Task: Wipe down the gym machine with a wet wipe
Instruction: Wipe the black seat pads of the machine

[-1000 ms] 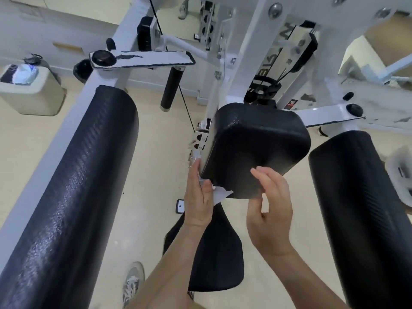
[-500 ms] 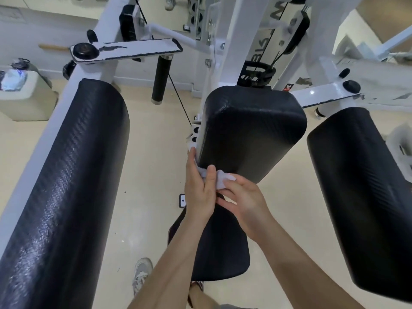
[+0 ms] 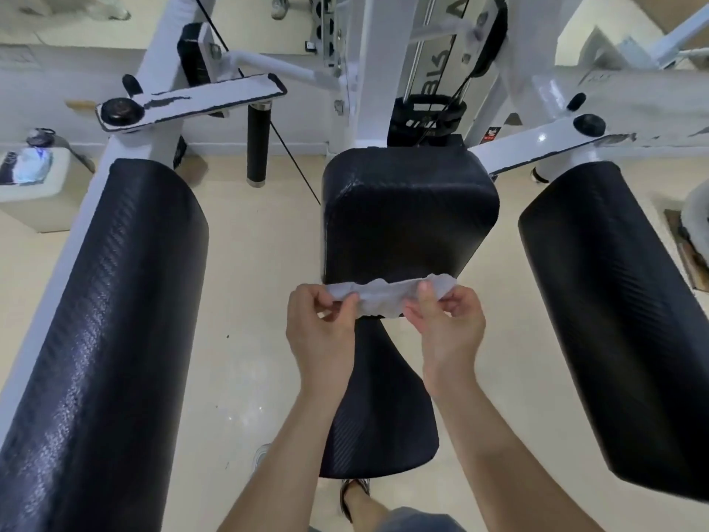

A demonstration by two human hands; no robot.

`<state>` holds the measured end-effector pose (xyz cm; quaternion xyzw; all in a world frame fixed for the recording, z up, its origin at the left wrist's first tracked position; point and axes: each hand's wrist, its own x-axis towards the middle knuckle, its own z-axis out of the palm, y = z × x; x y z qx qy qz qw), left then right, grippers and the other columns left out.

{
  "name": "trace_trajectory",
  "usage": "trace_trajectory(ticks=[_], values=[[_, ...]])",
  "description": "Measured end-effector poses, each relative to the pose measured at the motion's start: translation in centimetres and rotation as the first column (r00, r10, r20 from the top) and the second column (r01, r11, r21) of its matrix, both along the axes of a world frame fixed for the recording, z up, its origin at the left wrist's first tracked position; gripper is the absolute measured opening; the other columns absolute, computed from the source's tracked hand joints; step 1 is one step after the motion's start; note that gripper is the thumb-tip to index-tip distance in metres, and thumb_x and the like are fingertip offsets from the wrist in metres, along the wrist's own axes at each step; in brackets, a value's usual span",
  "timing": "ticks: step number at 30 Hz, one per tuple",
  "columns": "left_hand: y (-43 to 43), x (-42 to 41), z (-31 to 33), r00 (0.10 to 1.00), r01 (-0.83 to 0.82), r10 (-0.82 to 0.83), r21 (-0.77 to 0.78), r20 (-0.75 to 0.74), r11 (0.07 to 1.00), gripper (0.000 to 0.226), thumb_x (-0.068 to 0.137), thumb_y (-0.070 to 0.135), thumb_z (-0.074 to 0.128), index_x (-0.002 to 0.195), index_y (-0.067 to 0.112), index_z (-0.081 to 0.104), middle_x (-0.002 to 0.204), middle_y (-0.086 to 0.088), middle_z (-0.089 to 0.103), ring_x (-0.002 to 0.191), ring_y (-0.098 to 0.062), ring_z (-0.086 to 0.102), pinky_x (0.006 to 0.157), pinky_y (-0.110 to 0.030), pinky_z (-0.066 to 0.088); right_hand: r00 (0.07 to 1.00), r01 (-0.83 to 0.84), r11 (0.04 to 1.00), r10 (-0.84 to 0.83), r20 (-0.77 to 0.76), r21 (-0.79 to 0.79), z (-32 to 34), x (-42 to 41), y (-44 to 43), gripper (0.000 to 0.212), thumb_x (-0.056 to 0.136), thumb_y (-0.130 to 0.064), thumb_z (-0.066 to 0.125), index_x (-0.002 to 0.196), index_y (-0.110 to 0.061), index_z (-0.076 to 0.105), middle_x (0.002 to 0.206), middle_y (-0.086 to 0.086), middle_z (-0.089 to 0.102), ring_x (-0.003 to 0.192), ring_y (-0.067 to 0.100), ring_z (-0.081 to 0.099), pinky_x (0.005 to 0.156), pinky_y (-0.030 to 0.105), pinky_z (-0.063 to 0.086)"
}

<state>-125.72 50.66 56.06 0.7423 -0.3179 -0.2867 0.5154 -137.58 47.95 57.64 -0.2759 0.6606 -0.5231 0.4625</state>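
— Where was the wet wipe (image 3: 383, 295)?

— Near the middle of the view, pulled out sideways into a crumpled white band. It lay across the lower edge of the black back pad (image 3: 406, 216), which rose from it toward twelve o'clock. I could not tell whether it touched the pad.

— And what had hold of it?

— Both. The left grip (image 3: 320, 334) pinched the nine o'clock end between thumb and curled fingers, and the right grip (image 3: 449, 326) pinched the three o'clock end the same way.

— What else was around?

— The black seat (image 3: 383, 420) sat at six o'clock from the wipe, partly behind the forearms. One long black arm pad (image 3: 107, 320) ran at nine o'clock, another (image 3: 621, 320) at three. The white frame (image 3: 368, 71) stood at twelve, over a pale floor (image 3: 249, 301).
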Motion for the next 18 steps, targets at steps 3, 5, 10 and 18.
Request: trace_trajectory(ticks=[3,5,10,18], values=[[0.0,0.1,0.9,0.998,0.009,-0.009,0.002,0.068,1.0,0.029,0.08,0.018,0.075,0.065,0.017,0.05,0.071,0.007,0.057,0.073,-0.005,0.056,0.065,-0.007,0.039,0.959,-0.039,0.998,0.025,0.283,0.043,1.0,-0.3,0.1,0.02,0.093,-0.017,0.065,0.091,0.003,0.066,0.085,0.014,0.065,0.085,0.025,0.071,0.089,0.038,0.058],[-0.5,-0.1,2.8,0.989,0.127,-0.123,-0.058,0.078,0.99,0.022,0.083,0.022,0.074,0.066,0.021,0.061,0.069,0.013,0.062,0.07,-0.003,0.06,0.066,-0.011,0.044,0.94,-0.063,0.996,0.08,0.332,-0.061,3.0,-0.8,-0.5,0.018,0.095,-0.013,0.061,0.086,-0.001,0.07,0.085,0.018,0.066,0.086,0.026,0.069,0.088,0.037,0.057],[-2.1,-0.7,6.4,0.928,0.361,-0.315,-0.269,0.2,0.893,0.01,0.091,0.019,0.067,0.093,0.024,0.075,0.083,0.013,0.071,0.081,-0.014,0.069,0.072,-0.029,0.057,0.894,-0.058,0.984,0.126,0.43,-0.167,5.2,-2.2,-1.7,0.015,0.091,-0.011,0.061,0.09,0.0,0.071,0.092,0.022,0.068,0.09,0.03,0.068,0.089,0.038,0.056],[-2.8,-2.2,7.4,0.815,0.569,-0.547,-0.083,0.191,0.818,0.019,0.095,0.021,0.061,0.108,0.027,0.073,0.097,0.017,0.071,0.093,-0.004,0.068,0.084,-0.033,0.056,0.755,-0.229,0.955,0.297,0.585,-0.19,4.6,-4.9,-1.5,0.028,0.095,-0.018,0.054,0.11,0.005,0.059,0.11,0.023,0.064,0.105,0.035,0.063,0.093,0.04,0.052]])
